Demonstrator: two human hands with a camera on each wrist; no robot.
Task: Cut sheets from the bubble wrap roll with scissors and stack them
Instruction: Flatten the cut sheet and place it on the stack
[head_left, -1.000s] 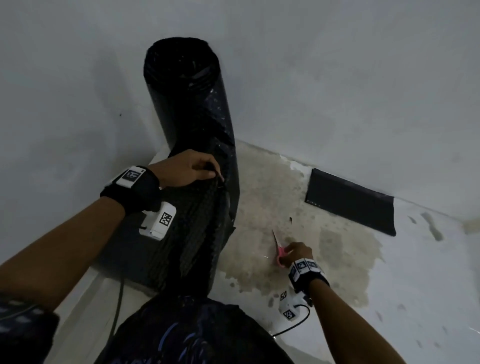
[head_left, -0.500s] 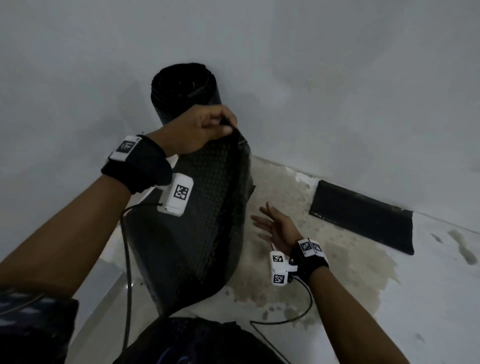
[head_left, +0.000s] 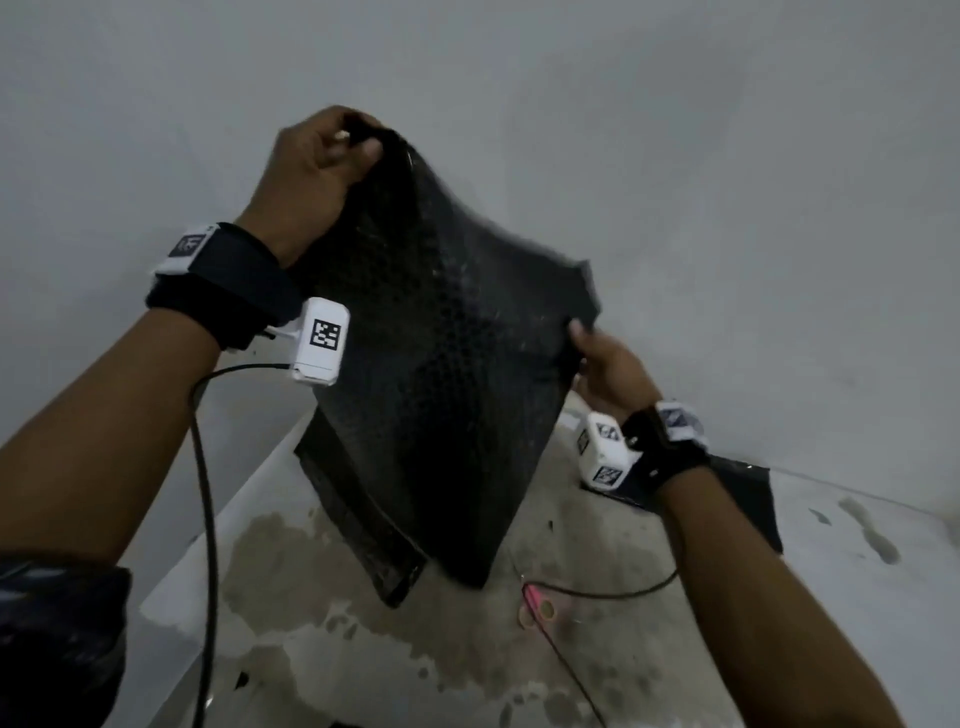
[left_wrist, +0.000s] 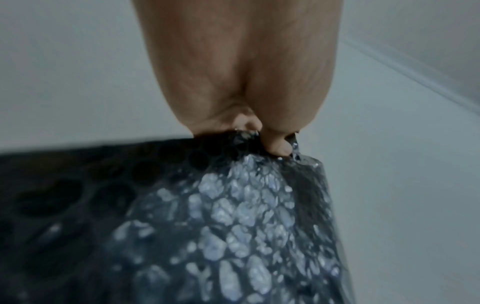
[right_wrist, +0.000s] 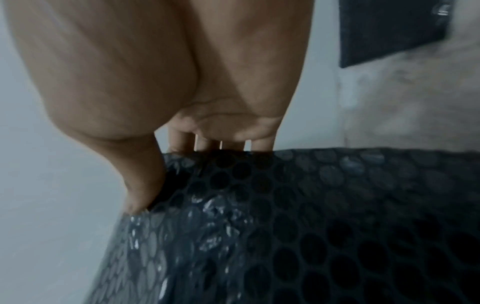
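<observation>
Black bubble wrap sheet (head_left: 447, 374) held up off the floor (head_left: 649, 649), spread between both hands. Top corner pinched in the left hand (head_left: 311, 171), thumb and fingers curled round it; right edge gripped by the right hand (head_left: 610, 371). Pink scissors (head_left: 537, 605) lying below on the stained floor; stack (head_left: 748, 499) further right.

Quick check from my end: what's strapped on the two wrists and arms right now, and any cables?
Both forearms are bare. The left hand has a wide black wristband with a white tag and a white camera box bearing a black square code; a black cable hangs from it. The right hand wears a matching black band, white coded box and thin cable. A dark patterned sleeve shows at the left upper arm.
</observation>
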